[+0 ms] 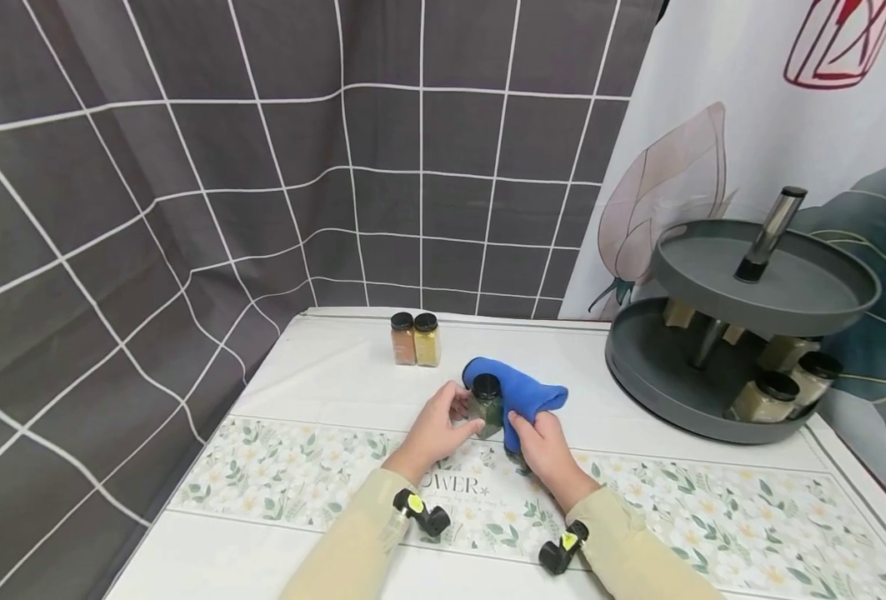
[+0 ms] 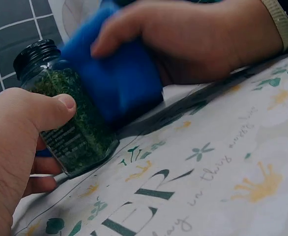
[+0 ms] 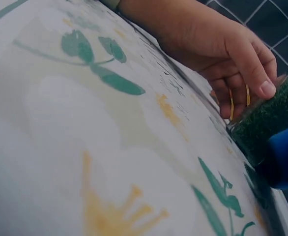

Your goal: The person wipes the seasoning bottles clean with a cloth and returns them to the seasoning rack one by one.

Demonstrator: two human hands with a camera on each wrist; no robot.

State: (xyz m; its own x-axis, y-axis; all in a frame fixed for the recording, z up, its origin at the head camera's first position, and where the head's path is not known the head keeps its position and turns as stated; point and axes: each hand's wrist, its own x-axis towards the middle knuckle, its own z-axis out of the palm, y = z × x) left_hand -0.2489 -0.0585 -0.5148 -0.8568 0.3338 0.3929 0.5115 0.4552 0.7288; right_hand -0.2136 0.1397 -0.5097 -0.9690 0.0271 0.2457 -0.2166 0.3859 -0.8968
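A glass spice jar (image 1: 489, 414) with a black lid and green dried herbs inside stands on the table, slightly tilted in the left wrist view. My left hand (image 1: 439, 427) grips it from the left, thumb in front and fingers behind. A blue cloth (image 1: 521, 387) lies against the jar's right and far side. My right hand (image 1: 546, 450) pinches the cloth between thumb and fingers. In the left wrist view the right hand (image 2: 193, 39) and the blue cloth (image 2: 119, 73) are blurred.
Two spice jars, one orange-brown (image 1: 403, 343) and one yellow (image 1: 427, 343), stand together towards the back. At right is a grey two-tier turntable rack (image 1: 638, 392), with several black-lidded jars (image 1: 763, 398) on its lower tier. A floral runner (image 1: 285, 467) crosses the white table.
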